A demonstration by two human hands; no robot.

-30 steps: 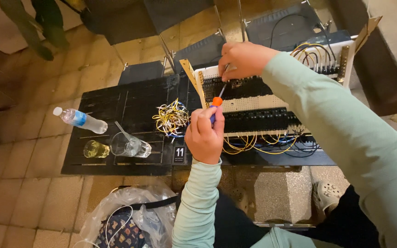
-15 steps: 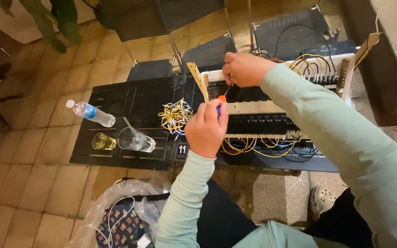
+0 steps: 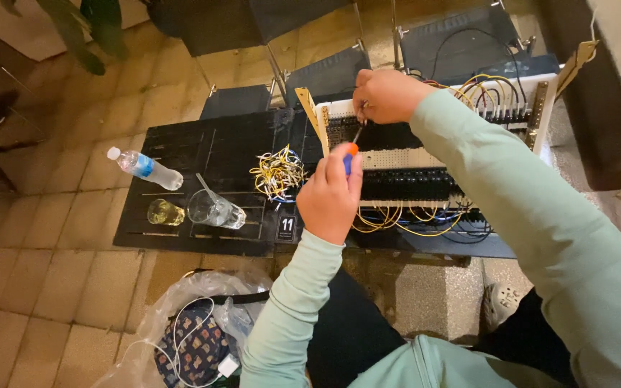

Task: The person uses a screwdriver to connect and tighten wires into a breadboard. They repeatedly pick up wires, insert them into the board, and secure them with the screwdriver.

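The screwdriver [image 3: 352, 147] slants up and away from the left hand [image 3: 330, 195] toward the top edge of the wiring panel [image 3: 404, 162], its tip just below the right hand [image 3: 386, 95]; the left fingers are closed tight round its orange handle; the right fingers are curled, pinching something small at the panel, beside the bundle of yellow wires [image 3: 278, 172] on the table [image 3: 203, 147]

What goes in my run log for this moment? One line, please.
left hand: grips screwdriver | right hand: on wiring panel | wire bundle: on table

You work in dim, warm light; your sleeves glow brightest, corners fall dark, edges bow wide, and detail stays soft.
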